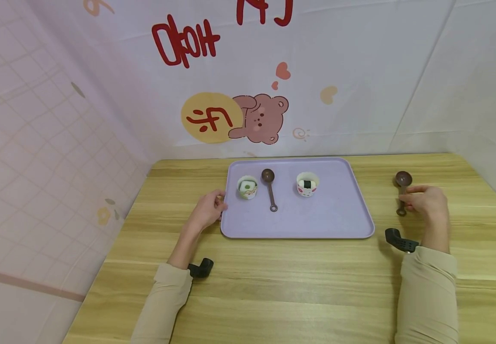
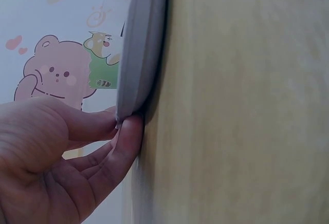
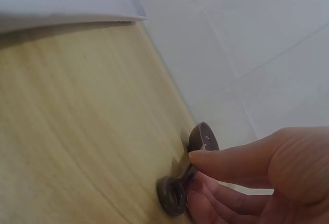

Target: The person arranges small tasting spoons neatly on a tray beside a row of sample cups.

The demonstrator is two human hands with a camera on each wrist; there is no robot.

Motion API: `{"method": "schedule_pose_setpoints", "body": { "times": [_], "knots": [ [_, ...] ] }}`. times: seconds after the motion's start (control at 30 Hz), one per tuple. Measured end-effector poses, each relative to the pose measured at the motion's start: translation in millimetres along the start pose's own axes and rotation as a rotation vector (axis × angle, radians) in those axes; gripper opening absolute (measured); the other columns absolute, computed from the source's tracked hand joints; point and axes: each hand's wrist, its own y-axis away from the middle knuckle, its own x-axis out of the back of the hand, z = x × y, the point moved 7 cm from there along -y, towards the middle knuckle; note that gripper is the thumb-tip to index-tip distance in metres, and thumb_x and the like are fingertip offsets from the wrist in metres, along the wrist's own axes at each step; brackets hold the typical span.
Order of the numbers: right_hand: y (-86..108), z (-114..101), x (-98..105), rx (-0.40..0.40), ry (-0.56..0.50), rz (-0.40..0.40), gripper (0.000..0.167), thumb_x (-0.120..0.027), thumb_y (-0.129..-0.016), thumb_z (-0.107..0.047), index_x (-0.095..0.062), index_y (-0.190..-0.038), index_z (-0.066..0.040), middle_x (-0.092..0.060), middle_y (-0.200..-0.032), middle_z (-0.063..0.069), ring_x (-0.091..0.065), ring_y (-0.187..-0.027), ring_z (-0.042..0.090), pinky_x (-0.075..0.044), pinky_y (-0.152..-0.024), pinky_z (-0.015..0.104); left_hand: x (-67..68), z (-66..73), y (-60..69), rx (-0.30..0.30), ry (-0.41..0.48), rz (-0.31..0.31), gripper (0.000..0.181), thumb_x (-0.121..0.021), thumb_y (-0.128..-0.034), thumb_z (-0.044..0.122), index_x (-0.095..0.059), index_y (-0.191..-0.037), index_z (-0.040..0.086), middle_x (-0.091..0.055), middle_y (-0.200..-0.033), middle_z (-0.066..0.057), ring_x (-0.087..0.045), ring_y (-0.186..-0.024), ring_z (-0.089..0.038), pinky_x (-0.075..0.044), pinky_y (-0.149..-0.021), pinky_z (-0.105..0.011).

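Note:
My left hand (image 1: 206, 210) pinches the left edge of a lilac tray (image 1: 333, 217); the left wrist view shows its thumb at the rim and fingers at the underside. On the tray lie a brown measuring spoon (image 1: 268, 176), a patterned paper cup (image 1: 248, 194) with a white and green piece inside, and another paper cup (image 1: 306, 191) holding a white piece with a black band. Right of the tray, my right hand (image 1: 430, 200) pinches the handle of a second brown measuring spoon (image 3: 172, 196) between thumb and fingers. That spoon is at the tabletop, bowl pointing away.
The wooden table (image 1: 273, 286) meets a white cloth backdrop (image 1: 359, 57) with a printed bear at the back, and pale sheets stand at both sides. Black mounts (image 1: 201, 268) sit on both wrists.

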Motion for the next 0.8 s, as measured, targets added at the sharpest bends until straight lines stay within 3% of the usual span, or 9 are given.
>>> {"method": "schedule_pose_setpoints", "body": {
  "times": [0.2, 0.4, 0.63, 0.8],
  "knots": [
    [1.0, -0.8, 0.9, 0.003, 0.036, 0.01, 0.041, -0.066, -0.094, -0.007, -0.053, -0.122, 0.021, -0.061, -0.068, -0.007, -0.062, -0.056, 0.003, -0.052, -0.056, 0.02, -0.3, -2.2, -0.4, 0.007, 0.003, -0.001, 0.04, -0.062, -0.0996, 0.003, -0.053, -0.138, -0.004, -0.06, -0.091, -0.013, -0.059, -0.069, -0.019, -0.053, -0.061, -0.027],
    [-0.9, -0.6, -0.8, 0.013, 0.012, 0.007, 0.028, -0.067, -0.093, -0.005, -0.064, -0.107, 0.018, -0.064, -0.065, -0.008, -0.062, -0.053, 0.002, -0.053, -0.055, 0.019, -0.5, -3.0, -0.6, 0.001, 0.002, -0.003, 0.04, -0.062, -0.0994, 0.003, -0.053, -0.138, -0.005, -0.061, -0.091, -0.014, -0.06, -0.07, -0.019, -0.054, -0.061, -0.027],
    [-2.6, 0.3, -1.9, -0.008, -0.015, -0.003, 0.022, -0.067, -0.094, -0.004, -0.065, -0.103, 0.016, -0.06, -0.066, -0.01, -0.061, -0.055, 0.001, -0.055, -0.055, 0.021, 0.2, -1.3, 0.1, -0.001, 0.014, 0.001, 0.041, -0.063, -0.0985, 0.002, -0.053, -0.138, -0.005, -0.061, -0.092, -0.013, -0.06, -0.07, -0.018, -0.054, -0.062, -0.027],
    [-2.1, 1.5, -1.0, -0.011, -0.033, -0.016, 0.017, -0.065, -0.096, -0.008, -0.066, -0.101, 0.008, -0.061, -0.067, -0.011, -0.061, -0.058, 0.001, -0.055, -0.057, 0.021, -0.2, -1.2, -0.1, -0.003, 0.016, -0.001, 0.041, -0.063, -0.0983, 0.001, -0.053, -0.137, -0.005, -0.062, -0.092, -0.014, -0.06, -0.07, -0.018, -0.054, -0.062, -0.027]
  ]
}}
